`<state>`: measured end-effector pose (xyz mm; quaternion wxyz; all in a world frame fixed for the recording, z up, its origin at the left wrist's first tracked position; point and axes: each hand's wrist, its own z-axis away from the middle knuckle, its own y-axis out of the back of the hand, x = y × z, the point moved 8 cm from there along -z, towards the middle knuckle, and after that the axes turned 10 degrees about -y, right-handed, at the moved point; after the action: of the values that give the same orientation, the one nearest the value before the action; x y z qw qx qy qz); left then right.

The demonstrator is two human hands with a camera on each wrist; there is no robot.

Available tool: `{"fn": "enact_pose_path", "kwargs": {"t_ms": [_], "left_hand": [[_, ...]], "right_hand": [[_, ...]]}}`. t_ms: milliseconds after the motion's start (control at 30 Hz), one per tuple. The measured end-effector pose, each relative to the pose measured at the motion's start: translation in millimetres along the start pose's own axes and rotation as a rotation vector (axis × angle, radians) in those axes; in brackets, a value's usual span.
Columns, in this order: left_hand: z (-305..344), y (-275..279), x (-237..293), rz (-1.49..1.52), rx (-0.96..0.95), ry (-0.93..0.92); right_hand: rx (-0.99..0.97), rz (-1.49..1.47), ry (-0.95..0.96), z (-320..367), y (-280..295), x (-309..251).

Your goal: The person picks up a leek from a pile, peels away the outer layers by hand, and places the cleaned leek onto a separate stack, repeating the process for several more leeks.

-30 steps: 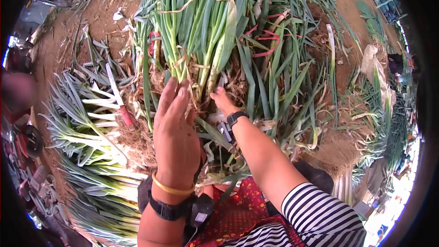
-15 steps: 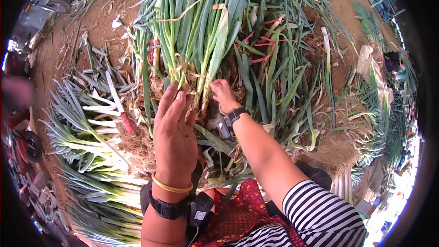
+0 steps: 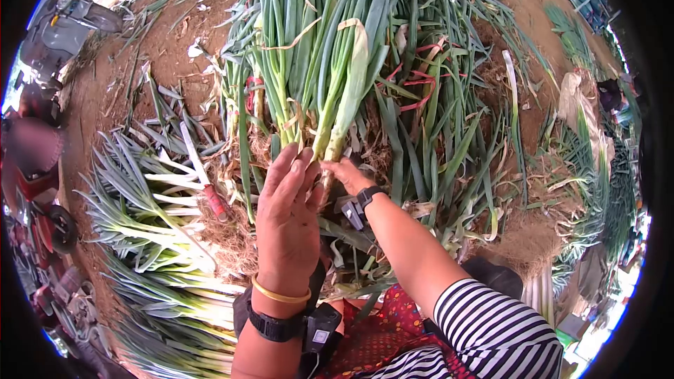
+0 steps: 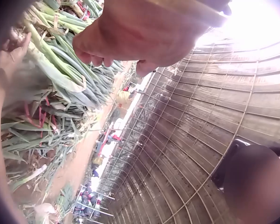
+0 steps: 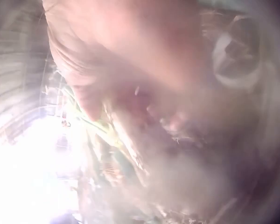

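A bunch of long green onions (image 3: 330,63) lies on the pile in the middle, leaves pointing away and stem ends toward the person. At its lower end, my right hand (image 3: 349,175) grips the stem of a green onion (image 3: 340,130) on the bunch's right side. The left wrist view also has this right hand (image 4: 13,56) at the stem base. My left hand (image 3: 288,203) is raised left of it, fingers loosely extended and holding nothing, fingertips overlapping the stem ends in the head view. The right wrist view is blurred, with pale stems (image 5: 123,135) beside the fingers.
A knife with a red handle (image 3: 214,202) lies at left on roots and peelings. Cleaned green onions with white stems (image 3: 168,274) are stacked along the left. More leaves with red ties (image 3: 425,74) lie right of the bunch. A motorbike (image 3: 42,196) stands far left.
My right hand lifted slightly off the stem base, then closed on the stem again. The left hand stays raised beside it. The whole head view has shifted slightly.
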<state>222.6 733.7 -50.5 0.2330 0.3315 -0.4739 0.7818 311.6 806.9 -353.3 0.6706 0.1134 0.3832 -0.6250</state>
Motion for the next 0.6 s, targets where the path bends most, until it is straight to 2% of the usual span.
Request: {"fn": "enact_pose_path", "kwargs": {"t_ms": [133, 200, 333, 400, 467, 533, 600], "left_hand": [[-8, -2, 2, -0.039, 0.004, -0.008], [-9, -2, 4, -0.042, 0.004, -0.009], [-10, 6, 2, -0.038, 0.009, -0.031], [-8, 13, 1, -0.049, 0.041, -0.019], [-13, 24, -6, -0.079, 0.048, -0.038], [-13, 27, -21, -0.201, 0.015, -0.025], [-12, 25, -48, -0.372, -0.147, 0.053]], "right_hand": [[-0.028, -0.42, 0.094, 70, -18, -68], [-0.074, -0.503, 0.213, 122, -22, -118], [-0.089, -0.342, 0.26, 179, -20, -164], [-0.185, -0.476, 0.279, 226, -33, -174], [-0.038, -0.354, 0.3, 275, -48, -169], [-0.123, -0.222, 0.43, 300, -59, -164], [-0.168, -0.049, 0.506, 328, -74, -159]]}}
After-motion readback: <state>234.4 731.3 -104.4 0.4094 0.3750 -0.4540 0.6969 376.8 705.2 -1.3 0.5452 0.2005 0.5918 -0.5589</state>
